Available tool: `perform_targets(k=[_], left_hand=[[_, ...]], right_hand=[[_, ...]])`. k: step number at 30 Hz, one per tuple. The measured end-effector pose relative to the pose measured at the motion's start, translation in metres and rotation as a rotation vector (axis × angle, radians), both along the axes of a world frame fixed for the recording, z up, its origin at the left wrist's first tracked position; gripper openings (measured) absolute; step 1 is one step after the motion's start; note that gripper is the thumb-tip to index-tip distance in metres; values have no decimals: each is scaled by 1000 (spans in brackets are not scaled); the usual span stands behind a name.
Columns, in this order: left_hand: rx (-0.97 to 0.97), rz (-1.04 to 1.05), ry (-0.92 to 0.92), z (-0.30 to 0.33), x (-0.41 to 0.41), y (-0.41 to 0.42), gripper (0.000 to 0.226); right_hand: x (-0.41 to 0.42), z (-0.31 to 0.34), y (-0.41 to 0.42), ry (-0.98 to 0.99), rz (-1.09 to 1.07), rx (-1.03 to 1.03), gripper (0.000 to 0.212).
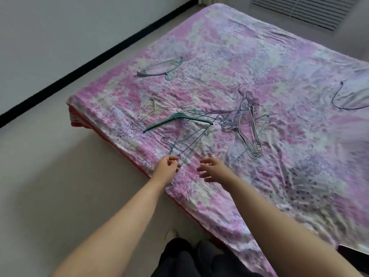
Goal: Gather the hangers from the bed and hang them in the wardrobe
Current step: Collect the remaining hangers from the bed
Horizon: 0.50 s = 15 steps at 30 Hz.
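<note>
Pink floral bed point(259, 76) carried scattered hangers; left hand point(166, 166) pinched wire hangers point(187, 142) at lower centre, right hand point(212, 169) open beside. Interlocked hooks might snag, dragging the green hanger point(177, 121).

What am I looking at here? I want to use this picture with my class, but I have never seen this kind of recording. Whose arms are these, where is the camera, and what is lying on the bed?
There is no machine here. The single picture comes from a wide-angle camera worn on a person's head, looking forward and down, so the two bare arms are the wearer's own.

In front of them is a bed with a pink and purple flowered cover. Scattered on it are clothes hangers: a dark green hanger in a tangle of thin wire ones, a second wire hanger pile to its right, a pale blue hanger lying apart farther back, and a dark one at the right edge.

The left hand pinches the nearest blue wire hangers. The right hand is open, holding nothing, just above the cover.
</note>
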<state>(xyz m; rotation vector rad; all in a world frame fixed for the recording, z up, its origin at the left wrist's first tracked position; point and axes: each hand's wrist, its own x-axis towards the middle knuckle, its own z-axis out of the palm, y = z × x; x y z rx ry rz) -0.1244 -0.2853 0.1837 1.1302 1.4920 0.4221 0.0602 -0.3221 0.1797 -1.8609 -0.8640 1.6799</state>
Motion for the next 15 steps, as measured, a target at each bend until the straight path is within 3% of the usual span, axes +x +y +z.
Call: perform_targets(k=[7, 15], left_hand=[[-123, -111, 23, -48, 89, 67, 15], [-203, -95, 92, -123, 173, 136, 13]], right_hand=[[101, -83, 49, -115, -161, -120, 59], [212, -190, 138, -544, -77, -252, 105]])
